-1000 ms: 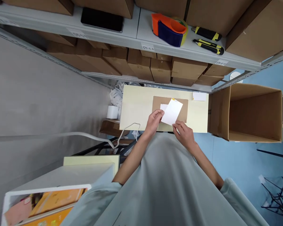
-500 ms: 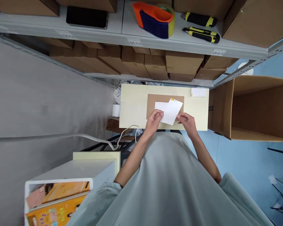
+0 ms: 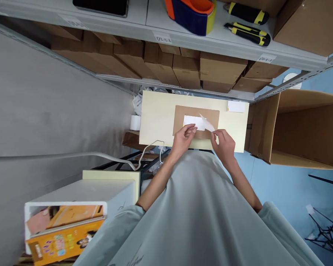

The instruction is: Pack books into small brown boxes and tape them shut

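A flat brown cardboard packet (image 3: 211, 115) lies on a pale yellow table (image 3: 158, 114). A white label (image 3: 192, 121) sits on the packet. My left hand (image 3: 184, 136) pinches the label's near left corner against the packet. My right hand (image 3: 224, 143) is closed on a thin curled backing sheet (image 3: 208, 124) that is blurred and lifts away from the label to the right.
A small white card (image 3: 235, 106) lies at the table's far right. An open cardboard box (image 3: 302, 129) stands to the right. The shelf above holds a tape dispenser (image 3: 192, 11), two yellow-black knives (image 3: 246, 20), a black tablet (image 3: 101, 5). A white printer (image 3: 80, 199) stands near left.
The white sheet, held up tilted before, now lies flat on the packet as a label. My right hand moved right, peeling a thin sheet off. The camera shifted slightly.
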Available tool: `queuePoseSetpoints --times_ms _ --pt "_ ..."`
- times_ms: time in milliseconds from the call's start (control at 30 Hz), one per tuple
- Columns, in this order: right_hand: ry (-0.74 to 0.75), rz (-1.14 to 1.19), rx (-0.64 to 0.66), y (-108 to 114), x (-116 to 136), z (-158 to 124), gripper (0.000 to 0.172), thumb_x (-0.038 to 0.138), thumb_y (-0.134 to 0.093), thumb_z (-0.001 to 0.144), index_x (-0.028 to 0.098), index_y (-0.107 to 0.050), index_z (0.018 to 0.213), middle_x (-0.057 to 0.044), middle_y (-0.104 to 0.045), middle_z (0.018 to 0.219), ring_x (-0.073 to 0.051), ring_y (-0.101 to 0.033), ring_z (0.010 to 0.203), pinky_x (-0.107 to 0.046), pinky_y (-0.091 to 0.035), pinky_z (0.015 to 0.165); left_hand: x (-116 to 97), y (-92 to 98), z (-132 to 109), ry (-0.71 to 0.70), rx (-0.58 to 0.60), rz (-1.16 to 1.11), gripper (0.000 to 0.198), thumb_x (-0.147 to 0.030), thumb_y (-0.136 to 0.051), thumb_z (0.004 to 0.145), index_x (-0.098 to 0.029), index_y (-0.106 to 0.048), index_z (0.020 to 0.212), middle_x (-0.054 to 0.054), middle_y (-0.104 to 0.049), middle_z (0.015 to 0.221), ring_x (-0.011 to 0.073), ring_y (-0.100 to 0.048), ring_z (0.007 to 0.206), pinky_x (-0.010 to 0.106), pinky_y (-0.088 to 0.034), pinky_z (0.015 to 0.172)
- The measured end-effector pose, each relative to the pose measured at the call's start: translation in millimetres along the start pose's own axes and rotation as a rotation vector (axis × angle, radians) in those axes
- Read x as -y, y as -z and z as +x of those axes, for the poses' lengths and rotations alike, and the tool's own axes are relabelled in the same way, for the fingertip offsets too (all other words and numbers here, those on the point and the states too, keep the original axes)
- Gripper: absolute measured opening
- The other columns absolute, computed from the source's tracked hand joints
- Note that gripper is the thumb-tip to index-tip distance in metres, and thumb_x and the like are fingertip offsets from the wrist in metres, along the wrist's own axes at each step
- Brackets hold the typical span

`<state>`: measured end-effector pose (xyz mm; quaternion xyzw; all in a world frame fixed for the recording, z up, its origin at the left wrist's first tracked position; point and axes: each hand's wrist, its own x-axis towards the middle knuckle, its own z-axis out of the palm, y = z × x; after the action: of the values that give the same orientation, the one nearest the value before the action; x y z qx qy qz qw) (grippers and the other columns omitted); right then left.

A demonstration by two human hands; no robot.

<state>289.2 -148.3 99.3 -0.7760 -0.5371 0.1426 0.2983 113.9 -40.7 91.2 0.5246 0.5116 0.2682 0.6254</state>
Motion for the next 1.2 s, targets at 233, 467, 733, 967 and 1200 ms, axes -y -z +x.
queuePoseSetpoints --times_ms 233,467,733,967,1200 --pt "0.262 -0.15 0.16 -3.9 13.2 -21.1 0.023 0.024 -0.051 0.112 0.028 -0.073 0.106 -0.008 -0.078 0.102 -0.023 -0.073 0.085 -0.038 -0.055 0.074 17.9 12.4 -2.9 0.025 0.037 -0.041 0.019 -0.022 -0.072 0.077 -0.021 -0.079 0.095 0.005 -0.081 0.1 0.0206 -0.073 0.093 0.032 -0.057 0.089" --pt "0.249 -0.153 0.206 8.8 19.3 4.4 0.021 0.028 -0.051 0.113 0.024 -0.072 0.108 -0.011 -0.074 0.105 -0.025 -0.07 0.091 -0.038 -0.055 0.076 45.2 7.3 -12.7 0.272 0.055 -0.23 0.022 -0.037 -0.085 0.076 -0.019 -0.074 0.08 0.004 -0.077 0.08 0.018 -0.071 0.075 0.031 -0.057 0.077" --pt "0.262 -0.128 0.45 -30.2 3.6 89.1 0.013 0.022 -0.057 0.105 0.022 -0.07 0.102 -0.015 -0.067 0.114 -0.035 -0.061 0.111 -0.05 -0.054 0.099 62.4 4.0 2.6 0.459 -0.03 -0.311 0.036 -0.051 -0.091 0.079 -0.017 -0.078 0.081 0.008 -0.081 0.09 0.0148 -0.069 0.07 0.03 -0.058 0.074" --pt "0.134 -0.033 0.634 -83.1 -27.9 139.8 0.008 0.02 -0.063 0.096 0.021 -0.07 0.092 -0.011 -0.07 0.106 -0.03 -0.062 0.105 -0.046 -0.051 0.103 77.4 2.2 26.4 0.507 -0.071 -0.313 0.042 -0.053 -0.092 0.08 -0.019 -0.07 0.069 0.004 -0.074 0.074 0.0097 -0.058 0.053 0.024 -0.046 0.054" --pt "0.086 0.006 0.674 -101.2 -35.6 160.8 0.01 0.017 -0.062 0.091 0.02 -0.069 0.086 -0.009 -0.072 0.098 -0.024 -0.063 0.095 -0.036 -0.05 0.094 75.8 -5.9 34.2 0.491 -0.09 -0.337 0.041 -0.046 -0.084 0.091 -0.018 -0.065 0.067 0.002 -0.068 0.068 0.0096 -0.056 0.051 0.027 -0.043 0.053"
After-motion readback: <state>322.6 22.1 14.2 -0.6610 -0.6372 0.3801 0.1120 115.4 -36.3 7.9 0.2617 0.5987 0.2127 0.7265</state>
